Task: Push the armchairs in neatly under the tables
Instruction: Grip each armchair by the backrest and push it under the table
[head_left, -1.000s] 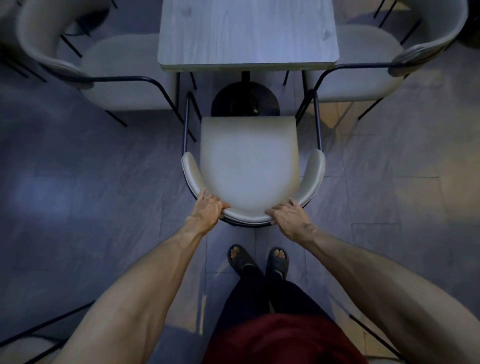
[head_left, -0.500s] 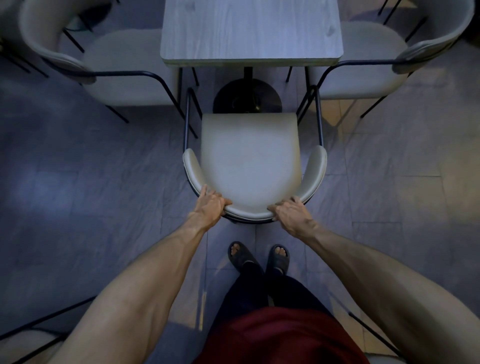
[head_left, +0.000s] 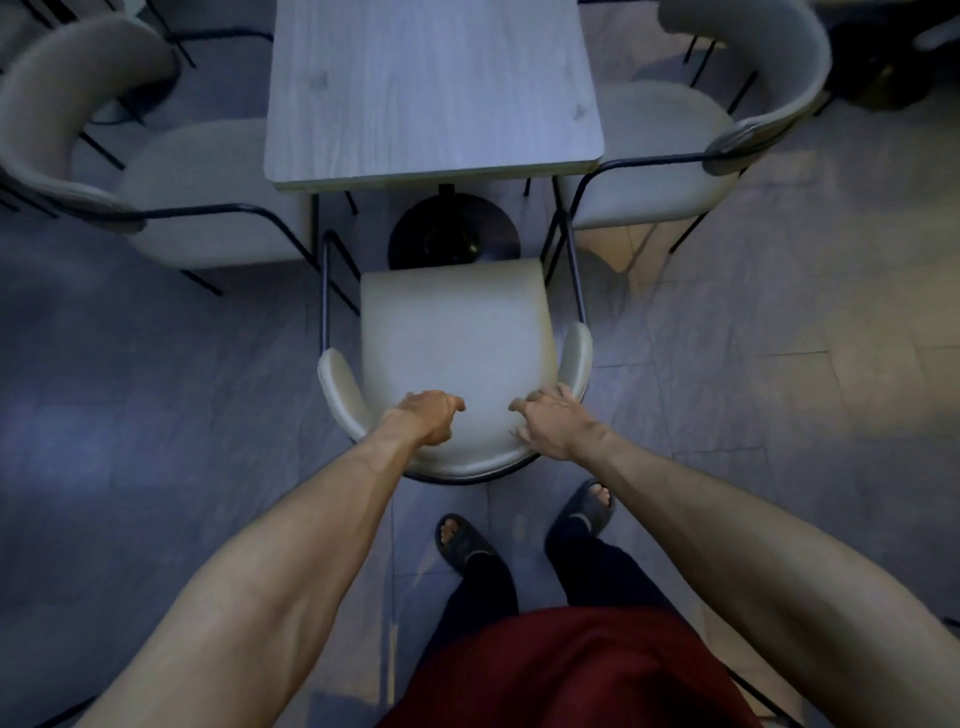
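Note:
A beige armchair (head_left: 457, 332) with a black metal frame stands in front of me, its seat front close to the black round base of the grey wooden table (head_left: 431, 88). The seat lies short of the table's near edge. My left hand (head_left: 423, 422) rests over the left-middle of the curved backrest rim, fingers curled. On the right-middle of the rim sits my right hand (head_left: 553, 426), its fingers spread a little over the inside of the backrest. Both hands sit close together.
Two more beige armchairs flank the table: a left armchair (head_left: 197, 192) and a right armchair (head_left: 665, 156), their black arm rails close to the middle chair's front legs. My sandalled feet (head_left: 465, 543) stand behind the chair on the grey tiled floor.
Both hands slid inward along the backrest rim toward its middle. My right foot stepped forward, and the chair and table now look nearer.

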